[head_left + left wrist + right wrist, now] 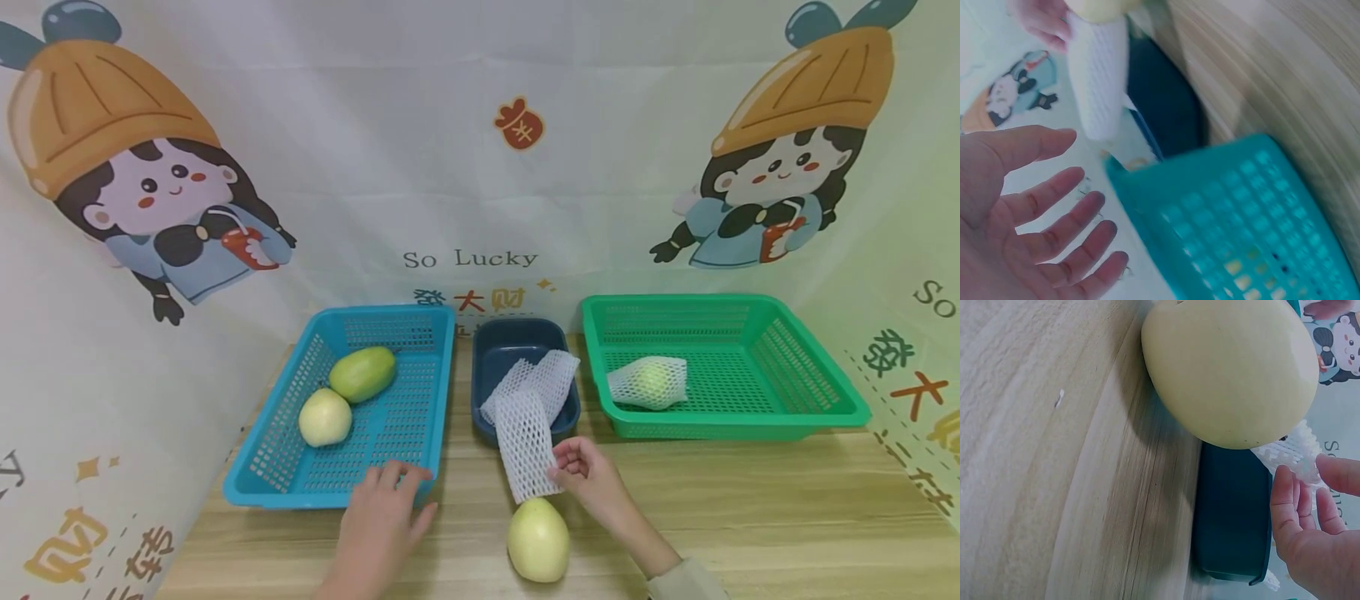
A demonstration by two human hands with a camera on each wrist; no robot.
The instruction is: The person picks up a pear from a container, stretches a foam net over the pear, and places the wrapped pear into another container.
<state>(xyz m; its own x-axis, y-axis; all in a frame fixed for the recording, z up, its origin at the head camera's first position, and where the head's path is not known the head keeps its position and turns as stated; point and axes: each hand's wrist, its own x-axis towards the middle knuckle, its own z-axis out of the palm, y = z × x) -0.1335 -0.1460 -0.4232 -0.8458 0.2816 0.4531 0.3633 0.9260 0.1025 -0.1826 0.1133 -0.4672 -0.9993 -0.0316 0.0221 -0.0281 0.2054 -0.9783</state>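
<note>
My right hand (pixel 588 479) pinches the lower edge of a white foam net sleeve (pixel 523 446) between thumb and fingers. The sleeve's upper end lies over the navy tub (pixel 487 354), on top of more foam nets (pixel 558 379). Just in front of the sleeve's lower end, a smooth pale yellow fruit (pixel 538 542) sits on the wooden table; it looms large in the right wrist view. My left hand (pixel 381 517) hovers at the front right corner of the blue basket (pixel 330 498), its fingers loosely spread and holding nothing in the left wrist view.
Inside the blue basket lie a long green fruit (pixel 363 373) and a pale round fruit (pixel 326 417). To the right stands a green basket (pixel 720 429) with a net-wrapped fruit (pixel 652 383). A printed cloth (pixel 360 167) hangs behind and along both sides.
</note>
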